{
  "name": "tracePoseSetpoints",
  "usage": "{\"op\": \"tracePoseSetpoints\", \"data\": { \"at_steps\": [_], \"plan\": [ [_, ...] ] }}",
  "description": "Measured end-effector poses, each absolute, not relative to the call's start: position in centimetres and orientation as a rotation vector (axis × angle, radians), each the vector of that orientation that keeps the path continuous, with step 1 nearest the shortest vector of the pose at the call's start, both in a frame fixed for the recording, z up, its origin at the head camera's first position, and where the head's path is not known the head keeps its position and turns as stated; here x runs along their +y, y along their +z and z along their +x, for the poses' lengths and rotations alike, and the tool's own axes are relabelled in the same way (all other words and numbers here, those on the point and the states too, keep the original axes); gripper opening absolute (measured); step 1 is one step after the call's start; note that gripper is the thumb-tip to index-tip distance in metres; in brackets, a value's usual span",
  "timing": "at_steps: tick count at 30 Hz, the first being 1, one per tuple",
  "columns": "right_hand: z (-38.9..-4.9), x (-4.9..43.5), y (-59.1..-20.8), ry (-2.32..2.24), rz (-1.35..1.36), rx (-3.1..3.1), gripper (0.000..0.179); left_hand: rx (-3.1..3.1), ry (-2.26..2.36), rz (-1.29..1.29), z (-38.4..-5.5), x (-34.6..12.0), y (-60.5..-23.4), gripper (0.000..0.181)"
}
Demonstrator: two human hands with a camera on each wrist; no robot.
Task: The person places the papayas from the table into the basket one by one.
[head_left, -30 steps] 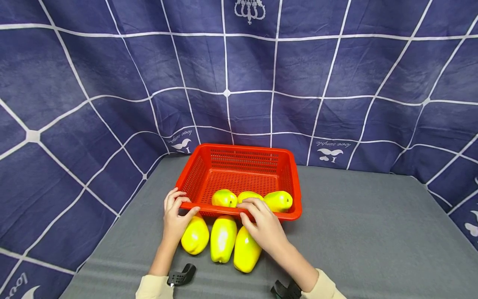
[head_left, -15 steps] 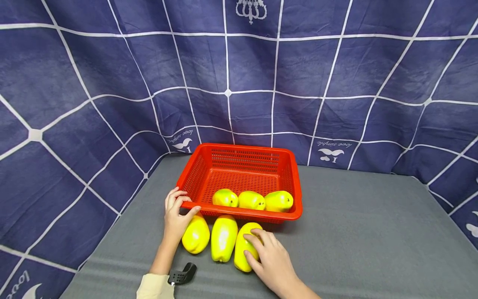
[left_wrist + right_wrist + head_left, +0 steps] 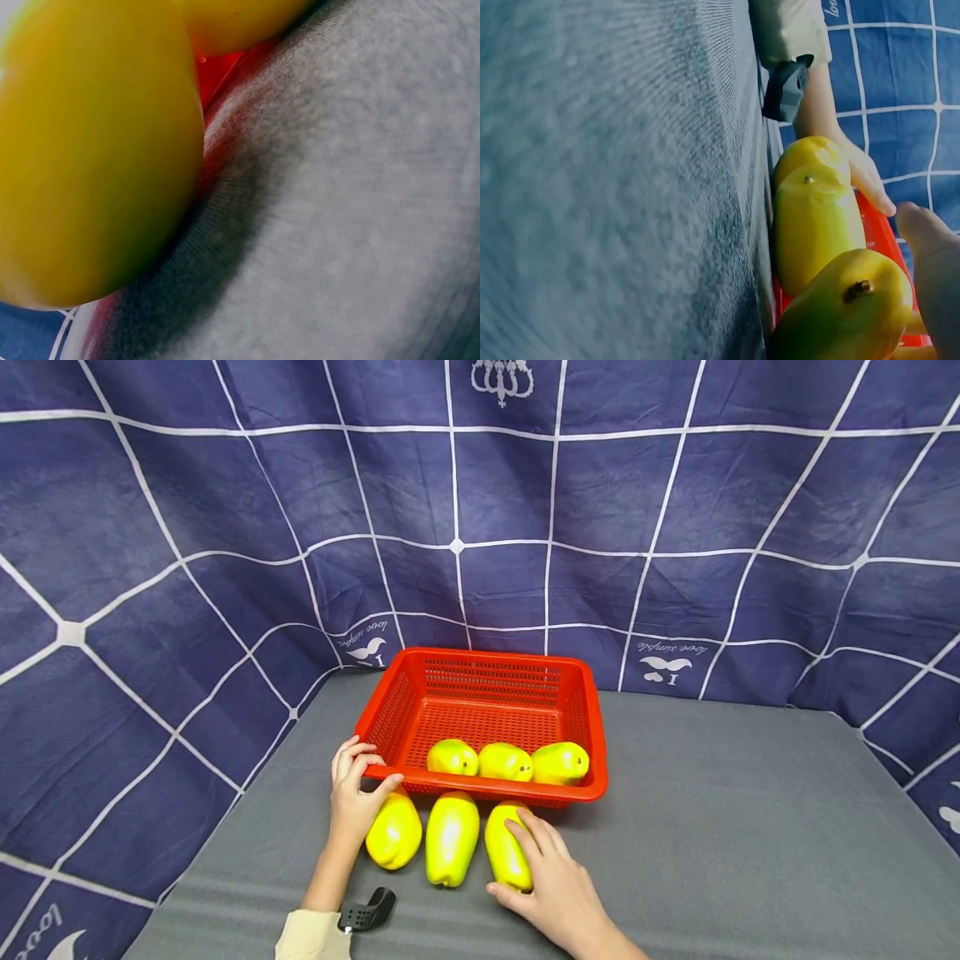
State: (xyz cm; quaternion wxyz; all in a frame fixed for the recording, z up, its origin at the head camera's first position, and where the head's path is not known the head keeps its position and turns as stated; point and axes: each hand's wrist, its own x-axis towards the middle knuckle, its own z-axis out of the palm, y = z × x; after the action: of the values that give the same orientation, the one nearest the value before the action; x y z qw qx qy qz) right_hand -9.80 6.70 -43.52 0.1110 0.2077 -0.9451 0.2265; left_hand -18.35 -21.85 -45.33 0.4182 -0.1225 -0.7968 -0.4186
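Red basket (image 3: 487, 722) in place, the left hand (image 3: 354, 802) grips its near-left corner, fingers bent over it, thumb along the front edge. Just before it on the tabletop (image 3: 720, 827), the right hand (image 3: 561, 889) holds the rightmost yellow fruit (image 3: 501, 847), grip curled round, thumb low at its near end.

Backdrop: blue cloth (image 3: 600, 493), white-gridded, creased, hung behind and at both sides; moustache motif (image 3: 664, 666) printed low. Bench (image 3: 720, 810): grey fabric covering, rippled at near left. Lighting: bright.
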Motion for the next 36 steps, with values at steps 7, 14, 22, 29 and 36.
{"op": "tracePoseSetpoints", "data": {
  "at_steps": [7,14,22,29,36],
  "plan": [
    [-9.7,6.5,-44.6,0.505,0.820,-2.636,0.081,-2.043,-1.064,-0.249,-17.8,-22.1,-45.4,0.031],
    [-10.0,6.2,-45.2,0.403,0.856,-2.525,0.077,-2.038,-1.058,-0.276,-18.3,-22.1,-45.3,0.032],
    [-9.8,5.9,-45.6,0.439,0.763,-2.453,0.073,-2.030,-1.075,-0.262,-18.1,-22.0,-45.5,0.038],
    [-9.1,5.9,-45.0,0.489,0.699,-2.536,0.070,-2.013,-1.073,-0.281,-18.2,-21.9,-45.6,0.036],
    [-8.9,6.1,-44.0,0.512,0.703,-2.542,0.062,-2.006,-1.069,-0.301,-18.3,-21.8,-45.2,0.035]
  ]
}}
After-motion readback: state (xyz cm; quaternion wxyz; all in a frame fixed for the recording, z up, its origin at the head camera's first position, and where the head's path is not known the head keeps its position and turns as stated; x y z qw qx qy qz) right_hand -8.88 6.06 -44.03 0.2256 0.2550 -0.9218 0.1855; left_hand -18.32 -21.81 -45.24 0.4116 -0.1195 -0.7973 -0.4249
